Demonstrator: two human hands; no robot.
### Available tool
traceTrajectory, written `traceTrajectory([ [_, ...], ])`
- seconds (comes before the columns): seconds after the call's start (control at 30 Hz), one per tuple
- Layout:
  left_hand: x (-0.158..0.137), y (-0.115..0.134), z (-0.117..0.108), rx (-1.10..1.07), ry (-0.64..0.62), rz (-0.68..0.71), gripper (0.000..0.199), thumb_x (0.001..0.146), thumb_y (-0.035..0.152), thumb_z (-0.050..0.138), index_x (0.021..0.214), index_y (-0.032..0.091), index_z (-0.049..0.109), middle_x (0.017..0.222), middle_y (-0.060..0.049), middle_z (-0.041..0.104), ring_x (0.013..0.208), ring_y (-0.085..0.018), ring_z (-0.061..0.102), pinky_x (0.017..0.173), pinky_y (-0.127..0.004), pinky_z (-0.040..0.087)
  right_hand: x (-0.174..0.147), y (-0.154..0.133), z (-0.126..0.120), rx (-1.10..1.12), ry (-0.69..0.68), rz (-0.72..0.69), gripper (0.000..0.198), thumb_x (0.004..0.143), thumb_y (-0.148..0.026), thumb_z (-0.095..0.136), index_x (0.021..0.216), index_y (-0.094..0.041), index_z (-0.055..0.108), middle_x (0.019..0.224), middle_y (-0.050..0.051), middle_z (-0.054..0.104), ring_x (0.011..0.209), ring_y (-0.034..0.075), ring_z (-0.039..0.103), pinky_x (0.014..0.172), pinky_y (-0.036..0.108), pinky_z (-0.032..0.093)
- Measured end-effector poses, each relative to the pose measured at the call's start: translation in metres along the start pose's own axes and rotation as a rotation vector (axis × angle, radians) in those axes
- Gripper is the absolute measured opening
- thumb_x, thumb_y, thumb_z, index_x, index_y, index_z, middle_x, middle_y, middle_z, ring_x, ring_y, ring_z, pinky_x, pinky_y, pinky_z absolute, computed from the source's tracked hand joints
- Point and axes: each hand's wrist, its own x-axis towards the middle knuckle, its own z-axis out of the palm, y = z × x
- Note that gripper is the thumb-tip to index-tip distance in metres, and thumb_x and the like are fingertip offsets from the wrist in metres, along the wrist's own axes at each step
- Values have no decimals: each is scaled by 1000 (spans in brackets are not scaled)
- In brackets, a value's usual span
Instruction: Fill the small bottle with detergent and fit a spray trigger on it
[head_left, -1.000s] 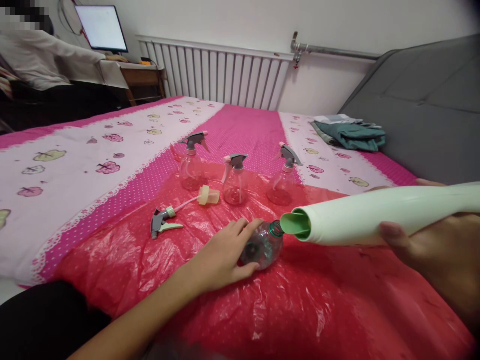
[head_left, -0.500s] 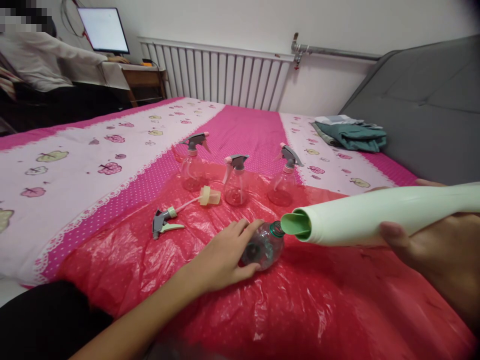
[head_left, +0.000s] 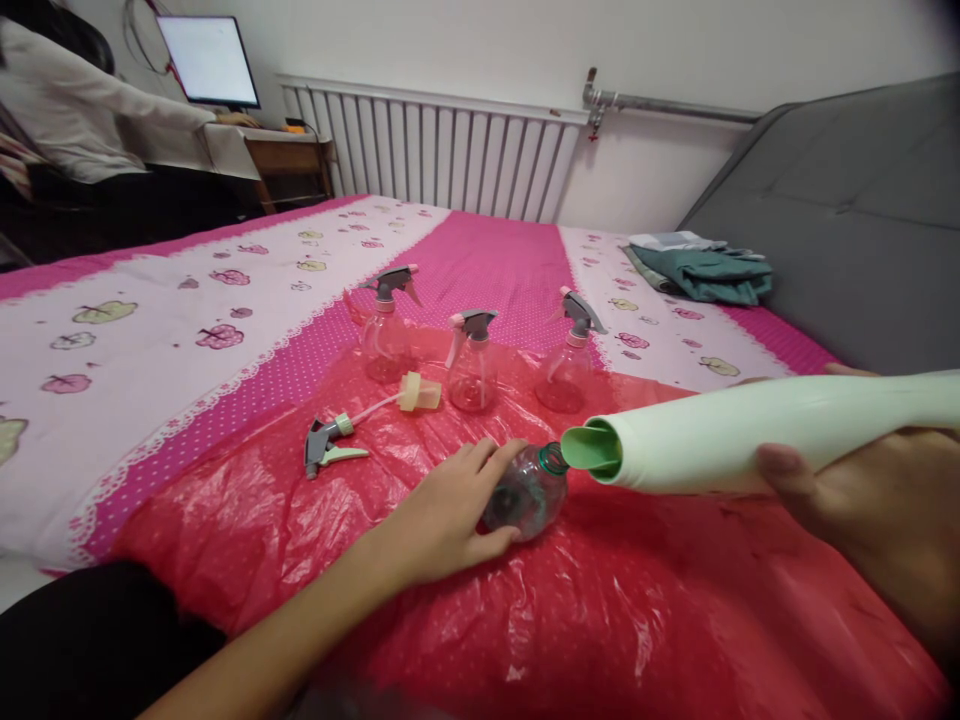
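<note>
My left hand (head_left: pixel 465 505) is wrapped round a clear spray bottle (head_left: pixel 536 500) without its head, tilted with its green-rimmed mouth to the right. My right hand (head_left: pixel 847 500) grips a large pale green bottle (head_left: pixel 697 430), lying nearly level. The green spout (head_left: pixel 589 448) of this bottle meets the small bottle's mouth; whether liquid flows I cannot tell. On the red plastic sheet (head_left: pixel 247 520) to the left lies a grey and green spray head (head_left: pixel 326 445), its tube running to a yellowish cap (head_left: pixel 420 392).
Three clear spray bottles with grey and pink heads stand behind my hands: left (head_left: pixel 384 340), middle (head_left: pixel 472 370) and right (head_left: pixel 568 365). Folded clothes (head_left: pixel 705 268) lie by the grey headboard (head_left: pixel 840 210). A person (head_left: pixel 67 100) sits at a desk with a monitor (head_left: pixel 208 60).
Both bottles and my hands stay almost exactly where they were. Only a very slight shift shows in my right hand.
</note>
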Motion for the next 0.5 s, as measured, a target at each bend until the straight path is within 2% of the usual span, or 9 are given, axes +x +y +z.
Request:
traceTrajectory([
  [0.13,0,0,-1,-2,-6,-9,75,89,28,73,157,26,40,139,-15,62,127,-38,63,108,-58,53,-1,2,1,-11,-28,27,84,83,-84,32,61,-12,69,48,13,45,47,24,46,51,30,25],
  [0.27,1,1,-1,9,-15,3,76,89,26,73,157,23,39,139,-15,62,128,-37,62,109,-56,53,-2,5,1,-34,78,-139,84,92,-77,31,55,-11,65,45,13,45,40,21,42,46,29,21],
  [0.37,1,1,0,11,-18,8,76,88,25,74,156,23,39,138,-15,61,128,-37,63,108,-56,53,-3,6,0,-22,133,-226,81,98,-69,33,59,-7,69,45,12,48,39,22,46,44,30,24],
  [0.5,2,2,0,22,-37,-2,76,89,26,73,156,22,38,141,-17,60,128,-38,62,109,-57,53,-6,8,2,-50,101,-215,82,95,-70,32,63,-6,72,48,14,50,42,23,48,45,31,23],
])
